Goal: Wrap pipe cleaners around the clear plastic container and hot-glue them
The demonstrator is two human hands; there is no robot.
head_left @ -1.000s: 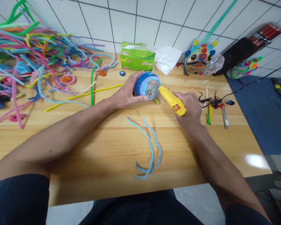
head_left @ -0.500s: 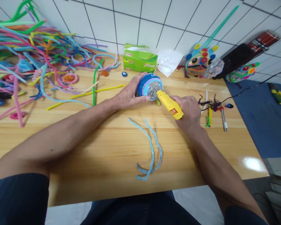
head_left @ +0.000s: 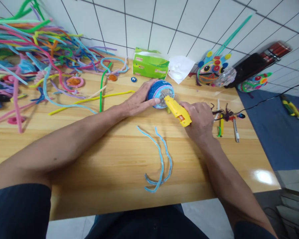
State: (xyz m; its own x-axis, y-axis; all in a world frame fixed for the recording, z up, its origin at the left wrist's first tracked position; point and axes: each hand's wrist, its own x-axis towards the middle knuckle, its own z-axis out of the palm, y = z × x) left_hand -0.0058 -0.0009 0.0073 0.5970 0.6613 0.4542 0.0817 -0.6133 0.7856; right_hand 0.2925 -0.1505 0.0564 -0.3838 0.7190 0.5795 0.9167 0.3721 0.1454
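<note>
My left hand is wrapped round a cup-like round object wound with blue and lilac pipe cleaners, its clear end tilted toward me. A yellow glue gun sits in the closed fingers of my right hand. The gun's nozzle points at the round clear end; whether it touches cannot be made out. Nearer to me on the wooden table lie two bent light blue pipe cleaners, side by side and crossing at their lower ends.
A heap of coloured pipe cleaners covers the back left. Along the tiled wall stand a green tissue pack, a white tissue, decorated containers and a dark flask. A utility knife lies at right, near a black cord.
The glue gun has shifted slightly left and down across the round end. My left thumb now lies further over that end. The camera view has turned a little.
</note>
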